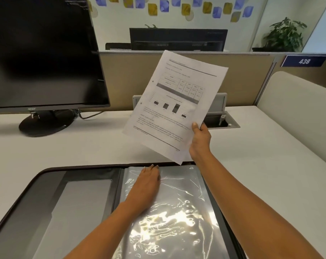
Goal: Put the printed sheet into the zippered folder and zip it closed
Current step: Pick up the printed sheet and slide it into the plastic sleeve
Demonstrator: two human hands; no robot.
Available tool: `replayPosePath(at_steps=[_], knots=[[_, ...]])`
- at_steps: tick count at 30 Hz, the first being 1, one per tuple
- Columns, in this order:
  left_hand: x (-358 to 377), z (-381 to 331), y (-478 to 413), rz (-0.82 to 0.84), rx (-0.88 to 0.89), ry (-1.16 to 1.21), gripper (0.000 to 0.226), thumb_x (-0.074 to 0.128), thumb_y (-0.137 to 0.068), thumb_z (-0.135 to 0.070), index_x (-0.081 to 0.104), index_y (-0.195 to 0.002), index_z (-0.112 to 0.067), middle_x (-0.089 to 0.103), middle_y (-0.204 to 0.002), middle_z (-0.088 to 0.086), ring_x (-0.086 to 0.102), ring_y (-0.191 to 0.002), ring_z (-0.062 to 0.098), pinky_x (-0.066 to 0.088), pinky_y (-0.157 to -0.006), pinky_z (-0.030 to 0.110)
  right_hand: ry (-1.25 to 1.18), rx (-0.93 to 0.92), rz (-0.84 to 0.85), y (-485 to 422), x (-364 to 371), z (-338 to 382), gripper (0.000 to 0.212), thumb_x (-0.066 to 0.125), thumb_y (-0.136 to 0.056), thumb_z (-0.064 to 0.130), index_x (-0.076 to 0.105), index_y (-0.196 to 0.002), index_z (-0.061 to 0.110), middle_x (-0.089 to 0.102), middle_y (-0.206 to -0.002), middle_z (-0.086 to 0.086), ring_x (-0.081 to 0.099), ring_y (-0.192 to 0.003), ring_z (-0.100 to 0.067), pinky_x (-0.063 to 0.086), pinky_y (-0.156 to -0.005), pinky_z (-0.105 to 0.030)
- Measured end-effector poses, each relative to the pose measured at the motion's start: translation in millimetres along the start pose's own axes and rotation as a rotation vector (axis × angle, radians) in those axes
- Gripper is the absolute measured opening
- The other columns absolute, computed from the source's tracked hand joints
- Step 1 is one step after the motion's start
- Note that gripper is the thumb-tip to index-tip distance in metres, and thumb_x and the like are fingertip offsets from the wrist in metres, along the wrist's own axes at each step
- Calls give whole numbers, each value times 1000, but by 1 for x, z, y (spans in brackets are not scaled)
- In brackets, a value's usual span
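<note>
The printed sheet (pixel 175 105), white with a table and a bar chart, is held up in the air above the desk, tilted. My right hand (pixel 200 141) grips its lower right edge. The black zippered folder (pixel 74 199) lies open flat on the desk in front of me. Its right half carries shiny clear plastic sleeves (pixel 177 206). My left hand (pixel 148 181) rests palm down on the top of those sleeves, fingers reaching the upper edge and close together. The sheet's bottom corner hangs just above the folder's far edge.
A black monitor (pixel 44 53) on a round stand sits at the left back of the white desk (pixel 83 146). A cable hatch (pixel 222 118) is open behind the sheet. A beige partition (pixel 124 75) bounds the desk at the back, a curved white divider (pixel 296 109) at the right.
</note>
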State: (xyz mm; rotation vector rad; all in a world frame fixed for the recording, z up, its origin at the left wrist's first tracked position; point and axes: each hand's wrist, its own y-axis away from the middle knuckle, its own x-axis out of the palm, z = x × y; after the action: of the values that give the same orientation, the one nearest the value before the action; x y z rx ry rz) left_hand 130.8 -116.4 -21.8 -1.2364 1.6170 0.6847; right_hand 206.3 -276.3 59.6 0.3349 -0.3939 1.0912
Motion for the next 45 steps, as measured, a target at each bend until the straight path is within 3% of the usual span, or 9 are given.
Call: replayPosePath(at_steps=[5, 7, 11, 16, 20, 25, 30, 37, 45], knots=[[-8, 3, 1, -71, 24, 118, 14, 47, -92, -10, 55, -101, -5, 60, -97, 6, 52, -92, 18, 22, -111, 29, -47, 90, -20, -6, 5, -10, 15, 45, -95, 13, 55, -105, 19, 61, -89, 3, 57, -80, -14, 49, -70, -33], [-9, 4, 2, -76, 51, 116, 13, 48, -92, -10, 55, -100, -4, 61, -100, 8, 53, -96, 20, 21, -113, 30, -56, 122, -31, -8, 6, -14, 14, 45, -95, 13, 55, -103, 19, 61, -88, 2, 56, -79, -15, 49, -74, -35], [-8, 2, 6, -45, 102, 85, 33, 41, -96, -14, 48, -127, -6, 52, -131, 8, 45, -123, 22, 33, -101, 26, -59, 149, -21, -9, 6, -20, 14, 46, -95, 14, 55, -104, 18, 61, -88, 2, 56, -80, -16, 49, -80, -39], [-14, 2, 5, -39, 70, 222, 7, 51, -90, -12, 57, -92, -12, 65, -104, 6, 56, -99, 21, 44, -82, 27, -42, 159, -10, -9, 7, -24, 13, 45, -95, 14, 56, -100, 19, 61, -88, 2, 57, -80, -16, 49, -83, -41], [-20, 3, 2, -42, 40, 369, 40, 63, -82, -11, 36, -64, -35, 69, -102, 0, 61, -97, 14, 41, -76, 13, -22, 185, 13, -6, 7, -28, 16, 44, -95, 14, 56, -92, 24, 61, -88, 2, 57, -81, -17, 49, -81, -40], [-26, -1, -2, 58, 11, 442, 34, 70, -78, -23, 40, -64, -28, 68, -108, -2, 60, -106, 11, 43, -96, 36, -22, 193, 14, -7, 11, -25, 14, 44, -95, 14, 55, -102, 18, 61, -89, 1, 56, -82, -18, 48, -85, -43], [-30, -11, -10, 90, -80, 589, 23, 65, -84, -32, 47, -69, -30, 69, -88, -2, 63, -90, 17, 43, -87, 38, 23, 190, 27, -8, 19, -15, 14, 43, -95, 12, 53, -105, 17, 61, -102, -5, 55, -89, -22, 47, -88, -45], [-27, -17, -11, -182, -14, 455, 15, 65, -76, -1, 62, -76, -15, 62, -76, -9, 57, -79, 12, 38, -70, 11, 111, 228, 10, -11, 22, -7, 16, 43, -96, 13, 54, -105, 19, 60, -117, -10, 56, -99, -27, 48, -87, -44], [-29, -15, -10, -230, 112, 278, 7, 63, -80, -5, 66, -84, -11, 70, -82, 1, 61, -77, 15, 45, -73, 24, 295, 277, 62, -14, 16, -3, 20, 44, -95, 14, 54, -112, 15, 61, -111, -7, 59, -97, -25, 51, -83, -44]])
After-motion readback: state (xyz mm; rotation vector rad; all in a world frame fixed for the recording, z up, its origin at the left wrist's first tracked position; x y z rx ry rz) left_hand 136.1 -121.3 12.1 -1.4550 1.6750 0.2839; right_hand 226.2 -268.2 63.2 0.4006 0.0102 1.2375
